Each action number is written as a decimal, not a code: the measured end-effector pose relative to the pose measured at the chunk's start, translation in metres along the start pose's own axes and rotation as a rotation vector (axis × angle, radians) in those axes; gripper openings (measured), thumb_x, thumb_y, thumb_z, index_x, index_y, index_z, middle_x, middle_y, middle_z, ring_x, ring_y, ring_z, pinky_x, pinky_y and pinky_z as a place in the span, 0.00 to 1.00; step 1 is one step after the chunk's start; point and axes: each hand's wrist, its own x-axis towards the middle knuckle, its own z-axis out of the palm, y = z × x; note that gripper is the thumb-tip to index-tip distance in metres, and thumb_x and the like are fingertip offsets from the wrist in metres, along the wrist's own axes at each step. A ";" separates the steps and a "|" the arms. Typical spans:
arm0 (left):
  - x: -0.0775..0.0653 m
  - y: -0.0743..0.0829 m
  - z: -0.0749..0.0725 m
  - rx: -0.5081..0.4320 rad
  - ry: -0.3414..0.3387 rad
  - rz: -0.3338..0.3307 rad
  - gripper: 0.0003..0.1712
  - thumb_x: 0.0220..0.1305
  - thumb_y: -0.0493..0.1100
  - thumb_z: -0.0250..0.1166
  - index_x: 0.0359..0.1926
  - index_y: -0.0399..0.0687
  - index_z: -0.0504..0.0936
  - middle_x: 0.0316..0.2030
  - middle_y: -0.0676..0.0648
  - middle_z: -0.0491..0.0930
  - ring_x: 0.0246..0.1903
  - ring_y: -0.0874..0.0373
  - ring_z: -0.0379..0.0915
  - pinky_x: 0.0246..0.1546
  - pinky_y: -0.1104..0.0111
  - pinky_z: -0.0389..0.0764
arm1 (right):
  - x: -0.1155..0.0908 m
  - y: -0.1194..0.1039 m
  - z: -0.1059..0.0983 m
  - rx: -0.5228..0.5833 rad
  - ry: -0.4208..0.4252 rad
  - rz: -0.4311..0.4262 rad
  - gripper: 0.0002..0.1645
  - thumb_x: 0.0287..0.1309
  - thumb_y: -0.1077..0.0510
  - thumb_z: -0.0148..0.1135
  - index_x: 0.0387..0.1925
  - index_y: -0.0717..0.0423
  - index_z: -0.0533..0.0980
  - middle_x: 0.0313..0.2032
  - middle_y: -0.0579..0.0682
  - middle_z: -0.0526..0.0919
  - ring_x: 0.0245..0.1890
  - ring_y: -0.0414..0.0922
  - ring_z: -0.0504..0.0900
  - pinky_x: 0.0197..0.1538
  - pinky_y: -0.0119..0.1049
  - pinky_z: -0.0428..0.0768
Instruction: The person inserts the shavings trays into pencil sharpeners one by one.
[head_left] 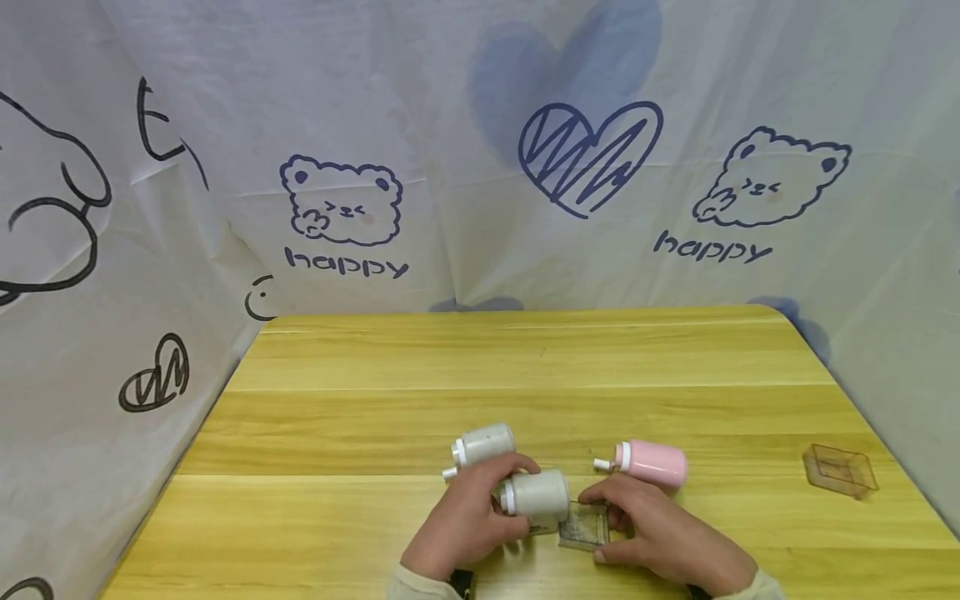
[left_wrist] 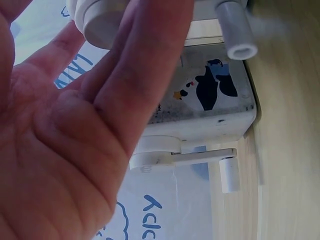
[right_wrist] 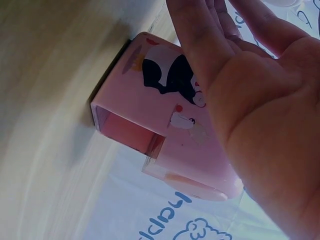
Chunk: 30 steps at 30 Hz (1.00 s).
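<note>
In the head view my left hand (head_left: 472,512) grips a white crank pencil sharpener (head_left: 542,493), thumb and fingers on either side of its crank end. A second white sharpener (head_left: 489,442) with a penguin-like picture (left_wrist: 212,87) stands just behind that hand. My right hand (head_left: 652,525) pinches a small clear grey shavings drawer (head_left: 583,529) between thumb and fingers, right beside the gripped sharpener. Behind the right hand stands a pink sharpener (head_left: 656,462); the right wrist view shows the rectangular drawer opening (right_wrist: 127,132) in it.
A clear orange-brown drawer (head_left: 840,469) lies by itself near the right edge of the wooden table (head_left: 525,358). White cloth (head_left: 450,125) with drawn hearts and bears hangs around the table's back and sides.
</note>
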 end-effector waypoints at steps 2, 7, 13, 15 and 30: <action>0.000 0.000 0.000 0.006 0.003 0.001 0.29 0.44 0.38 0.69 0.50 0.61 0.77 0.44 0.55 0.76 0.35 0.61 0.72 0.33 0.68 0.75 | 0.000 0.000 0.000 0.000 -0.003 0.004 0.31 0.51 0.42 0.69 0.52 0.53 0.73 0.36 0.40 0.72 0.33 0.35 0.69 0.35 0.31 0.72; 0.000 0.000 0.000 0.023 0.014 0.011 0.28 0.44 0.38 0.69 0.50 0.61 0.77 0.45 0.55 0.76 0.36 0.61 0.71 0.34 0.68 0.75 | 0.001 0.000 0.000 -0.005 -0.009 0.022 0.31 0.51 0.42 0.69 0.53 0.52 0.73 0.36 0.40 0.71 0.33 0.35 0.69 0.35 0.31 0.72; 0.000 0.000 0.001 0.023 0.010 0.013 0.29 0.44 0.38 0.69 0.50 0.62 0.77 0.45 0.56 0.76 0.36 0.61 0.71 0.35 0.68 0.74 | 0.001 0.000 0.000 -0.023 0.000 0.001 0.31 0.50 0.43 0.70 0.53 0.53 0.74 0.35 0.39 0.71 0.33 0.35 0.69 0.35 0.30 0.72; 0.000 0.000 0.001 0.022 0.009 0.016 0.29 0.44 0.38 0.70 0.50 0.62 0.76 0.45 0.56 0.76 0.36 0.61 0.71 0.35 0.68 0.74 | 0.001 0.001 0.000 -0.031 0.004 -0.013 0.31 0.50 0.43 0.70 0.52 0.54 0.74 0.35 0.39 0.71 0.33 0.34 0.69 0.35 0.30 0.71; -0.002 0.000 0.000 0.011 0.001 0.018 0.29 0.45 0.38 0.69 0.51 0.62 0.76 0.45 0.55 0.76 0.35 0.61 0.71 0.35 0.68 0.74 | 0.001 0.001 0.001 -0.050 0.026 -0.052 0.30 0.50 0.45 0.70 0.52 0.53 0.74 0.34 0.38 0.70 0.33 0.33 0.69 0.34 0.30 0.71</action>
